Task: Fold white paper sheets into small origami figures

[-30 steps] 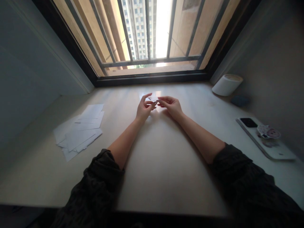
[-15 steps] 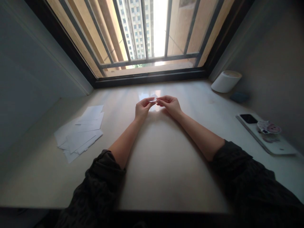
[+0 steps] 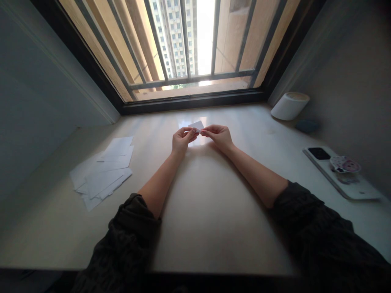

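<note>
A small folded piece of white paper (image 3: 197,125) is held just above the pale tabletop (image 3: 207,203), near the window side. My left hand (image 3: 181,139) pinches its left edge with curled fingers. My right hand (image 3: 218,136) pinches its right edge, fingers closed. Both hands meet at the paper, wrists resting low over the table. Dark sleeves cover my forearms near the front edge.
A loose pile of white paper sheets (image 3: 102,171) lies at the left. A white roll (image 3: 288,106) lies at the back right beside a dark small object (image 3: 306,125). A white phone (image 3: 340,173) with a sticker grip lies at the right. A barred window (image 3: 192,49) runs along the back.
The fingers of my left hand went from partly spread to closed on the paper. The paper now sticks up a little more between the two hands.
</note>
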Available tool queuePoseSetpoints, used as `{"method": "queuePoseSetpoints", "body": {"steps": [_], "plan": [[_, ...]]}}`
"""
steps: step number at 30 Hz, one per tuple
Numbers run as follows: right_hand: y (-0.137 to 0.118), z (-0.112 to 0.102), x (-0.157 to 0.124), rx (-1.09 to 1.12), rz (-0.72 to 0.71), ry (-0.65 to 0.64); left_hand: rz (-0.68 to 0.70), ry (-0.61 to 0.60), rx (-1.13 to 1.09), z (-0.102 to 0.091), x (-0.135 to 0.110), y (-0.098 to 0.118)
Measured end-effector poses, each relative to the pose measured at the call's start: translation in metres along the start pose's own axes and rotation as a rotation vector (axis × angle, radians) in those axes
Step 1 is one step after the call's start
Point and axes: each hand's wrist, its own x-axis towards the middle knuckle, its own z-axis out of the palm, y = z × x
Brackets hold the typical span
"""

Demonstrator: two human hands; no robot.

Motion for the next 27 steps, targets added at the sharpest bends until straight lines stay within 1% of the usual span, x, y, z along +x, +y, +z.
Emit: {"method": "queuePoseSetpoints", "body": {"steps": [3, 8, 14, 27], "plan": [[0.0010, -0.0002, 0.0001, -0.004, 0.013, -0.004, 0.002, -0.004, 0.009, 0.0010, -0.0015, 0.0008], [-0.0003, 0.0002, -0.0004, 0.052, 0.096, -0.014, 0.017, 0.000, 0.063, 0.0016, -0.0023, 0.0000], [-0.0015, 0.0004, 0.0005, 0.103, 0.138, 0.003, 0.010, 0.014, 0.046, 0.0008, 0.0008, -0.0035], [0.0028, 0.0011, 0.0017, 0.130, 0.115, -0.001, -0.037, 0.030, 0.025, 0.0006, 0.0021, -0.0033]]}}
